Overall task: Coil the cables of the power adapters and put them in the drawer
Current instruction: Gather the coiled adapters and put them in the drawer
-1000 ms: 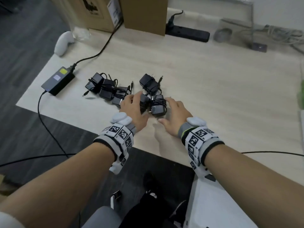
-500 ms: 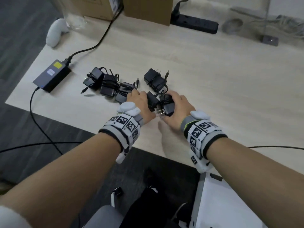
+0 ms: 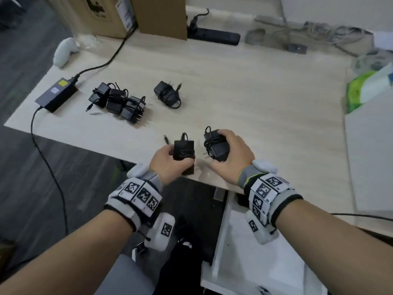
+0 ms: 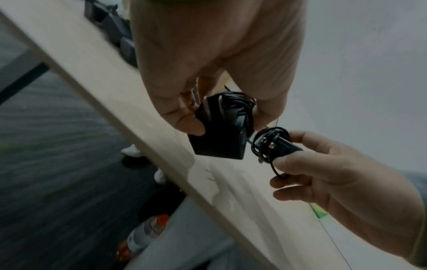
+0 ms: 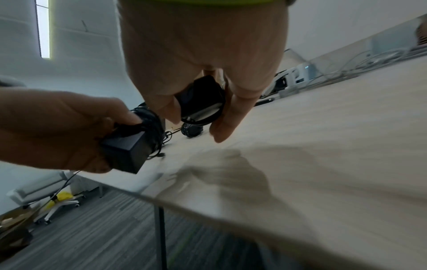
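Left hand (image 3: 168, 161) grips one coiled power adapter (image 3: 184, 151), right hand (image 3: 232, 158) another (image 3: 215, 146), both just above the table (image 3: 255, 116) edge; loosely wound cables could unravel or snag en route to the unseen drawer.

Soft, even indoor light in the head view, mildly dim, wide-angle bending at the edges. Both wrist views are darker and motion-smeared: floor streaked, table edge blurred. Below the right hand (image 5: 203, 60), a broad soft shadow (image 5: 231, 169) lies on the table (image 5: 335, 137). A bright window strip (image 5: 42, 29) glows upper left.
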Demonstrator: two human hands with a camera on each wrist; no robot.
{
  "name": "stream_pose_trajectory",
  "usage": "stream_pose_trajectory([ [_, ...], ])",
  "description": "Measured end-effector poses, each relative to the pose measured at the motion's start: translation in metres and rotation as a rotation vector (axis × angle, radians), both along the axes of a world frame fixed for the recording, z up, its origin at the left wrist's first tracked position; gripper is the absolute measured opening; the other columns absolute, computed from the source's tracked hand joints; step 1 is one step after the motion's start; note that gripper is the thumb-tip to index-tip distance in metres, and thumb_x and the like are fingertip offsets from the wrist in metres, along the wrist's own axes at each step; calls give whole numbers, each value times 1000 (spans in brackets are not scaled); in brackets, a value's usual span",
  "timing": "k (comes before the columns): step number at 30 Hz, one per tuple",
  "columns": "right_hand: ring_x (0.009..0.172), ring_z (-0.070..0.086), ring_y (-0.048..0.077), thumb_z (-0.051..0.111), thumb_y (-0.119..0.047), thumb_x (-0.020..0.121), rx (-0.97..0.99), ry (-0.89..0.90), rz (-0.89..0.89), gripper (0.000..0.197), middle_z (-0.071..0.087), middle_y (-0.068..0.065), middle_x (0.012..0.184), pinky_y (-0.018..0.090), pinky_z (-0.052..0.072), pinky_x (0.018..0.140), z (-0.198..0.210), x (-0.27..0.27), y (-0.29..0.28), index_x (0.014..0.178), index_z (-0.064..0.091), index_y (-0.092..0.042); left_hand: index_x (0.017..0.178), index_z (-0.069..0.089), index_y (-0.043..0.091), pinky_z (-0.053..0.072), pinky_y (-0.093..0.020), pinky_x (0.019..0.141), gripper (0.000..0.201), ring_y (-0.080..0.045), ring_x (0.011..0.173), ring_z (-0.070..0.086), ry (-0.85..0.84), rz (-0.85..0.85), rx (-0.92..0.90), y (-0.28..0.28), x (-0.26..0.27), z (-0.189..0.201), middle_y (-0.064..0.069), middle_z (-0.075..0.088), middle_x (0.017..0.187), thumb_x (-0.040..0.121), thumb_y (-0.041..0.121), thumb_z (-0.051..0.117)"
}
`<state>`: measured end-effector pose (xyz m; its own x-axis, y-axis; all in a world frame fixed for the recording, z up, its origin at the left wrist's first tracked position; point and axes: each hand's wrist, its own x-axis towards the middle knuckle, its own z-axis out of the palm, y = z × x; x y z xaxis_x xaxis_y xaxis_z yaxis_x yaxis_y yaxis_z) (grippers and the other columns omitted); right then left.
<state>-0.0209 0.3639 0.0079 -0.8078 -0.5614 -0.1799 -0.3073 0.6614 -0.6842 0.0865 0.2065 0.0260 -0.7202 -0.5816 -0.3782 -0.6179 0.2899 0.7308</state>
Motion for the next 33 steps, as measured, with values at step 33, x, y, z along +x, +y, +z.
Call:
stream_pose_trajectory([
  [33, 110, 57, 36, 62, -32, 88, 647, -389, -360, 62, 48, 16, 130, 37, 46, 82, -75, 61, 239, 135, 26, -12, 128, 51, 21, 44, -35, 94, 49, -28, 123, 51, -702, -781, -297, 236, 8, -109, -8, 51, 130, 89, 48, 60],
])
